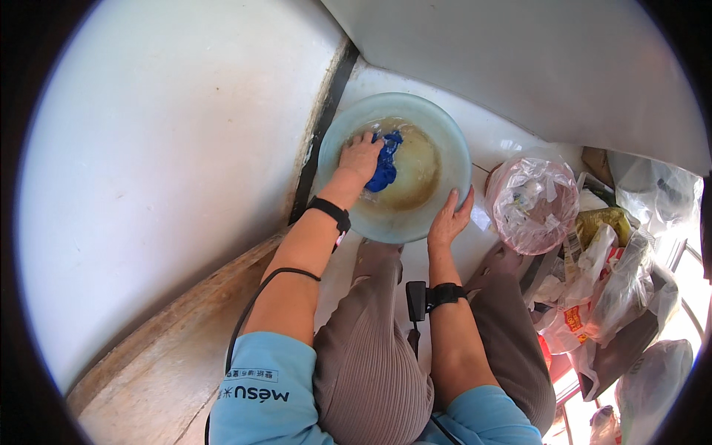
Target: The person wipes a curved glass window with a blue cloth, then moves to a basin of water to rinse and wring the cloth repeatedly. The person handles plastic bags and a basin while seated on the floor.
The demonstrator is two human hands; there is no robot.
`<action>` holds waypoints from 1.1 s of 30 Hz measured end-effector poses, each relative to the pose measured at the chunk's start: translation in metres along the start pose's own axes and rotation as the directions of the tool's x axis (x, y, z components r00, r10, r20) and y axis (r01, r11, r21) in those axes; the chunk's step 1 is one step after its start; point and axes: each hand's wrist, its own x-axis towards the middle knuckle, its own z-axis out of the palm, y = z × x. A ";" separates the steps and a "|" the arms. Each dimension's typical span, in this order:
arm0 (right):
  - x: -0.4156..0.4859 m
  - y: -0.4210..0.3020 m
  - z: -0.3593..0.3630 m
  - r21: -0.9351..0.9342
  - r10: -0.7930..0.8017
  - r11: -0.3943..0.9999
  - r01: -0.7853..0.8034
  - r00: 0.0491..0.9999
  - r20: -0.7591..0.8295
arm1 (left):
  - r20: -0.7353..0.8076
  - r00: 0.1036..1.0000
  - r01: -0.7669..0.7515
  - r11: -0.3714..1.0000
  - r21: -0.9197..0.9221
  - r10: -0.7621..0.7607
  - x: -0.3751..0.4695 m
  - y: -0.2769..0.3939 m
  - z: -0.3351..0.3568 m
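A round, pale blue-green basin (453, 139) sits on the floor in front of me, with murky brownish water (417, 167) inside. My left hand (361, 157) reaches into it, its fingers on the upper left edge of a wet, crumpled blue cloth (382, 173). The fingertips are partly lost against the cloth and the water. At the basin's lower right rim, my right hand (450, 218) grips with the thumb on top and the fingers around the outside.
A pink bin (503, 225) lined with clear plastic stands right of the basin. Beyond it lie piled plastic bags (626, 278). A white panel (183, 128) borders the left, and a pale grey surface (528, 61) crosses the top right. My knees (372, 345) are below the basin.
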 end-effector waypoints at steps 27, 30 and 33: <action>0.004 0.006 0.001 0.109 0.066 0.992 -0.068 0.998 0.024 | 0.320 0.931 0.122 0.675 -0.727 0.177 -0.056 0.075 0.051; 0.007 0.008 -0.001 0.131 0.073 0.988 -0.079 0.996 0.048 | 0.179 0.982 0.126 0.511 -0.850 0.056 -0.046 0.091 0.063; 0.010 0.010 -0.005 0.122 0.030 0.992 -0.040 0.996 0.079 | 0.240 0.971 0.239 0.113 -0.965 -0.002 -0.025 0.108 0.060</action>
